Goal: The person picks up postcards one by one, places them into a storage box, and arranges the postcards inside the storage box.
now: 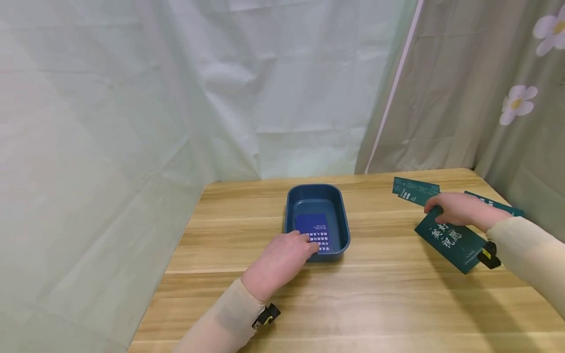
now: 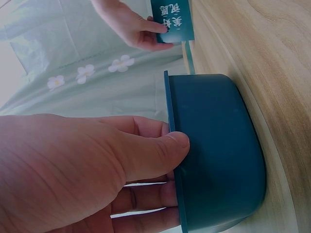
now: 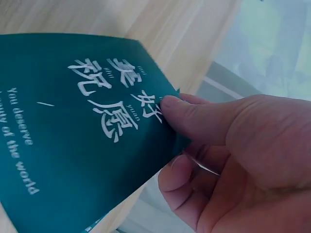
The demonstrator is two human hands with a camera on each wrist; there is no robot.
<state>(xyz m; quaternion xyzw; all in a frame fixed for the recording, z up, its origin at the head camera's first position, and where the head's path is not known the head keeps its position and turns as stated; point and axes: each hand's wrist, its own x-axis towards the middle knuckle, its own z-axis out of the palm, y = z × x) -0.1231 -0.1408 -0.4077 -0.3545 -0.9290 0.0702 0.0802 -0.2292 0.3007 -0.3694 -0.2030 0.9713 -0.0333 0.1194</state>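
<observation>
A blue plastic bin (image 1: 340, 218) stands on the table with a dark blue printed card (image 1: 312, 223) inside it. My left hand (image 1: 282, 260) grips the near-left rim. In the left wrist view its thumb presses the outer wall of the bin (image 2: 218, 150), while the other fingers pass behind the rim. On the right, my right hand (image 1: 463, 208) pinches a green card (image 1: 456, 247) by one corner, tilted above the table. White characters cover the green card (image 3: 58, 131) in the right wrist view. The left fingertips partly hide the dark blue card.
More green cards (image 1: 415, 190) lie overlapping at the table's back right. Another green card (image 1: 514, 211) shows behind the right forearm. The wooden table (image 1: 375, 294) meets hanging pale curtains (image 1: 287, 98) at its back and sides.
</observation>
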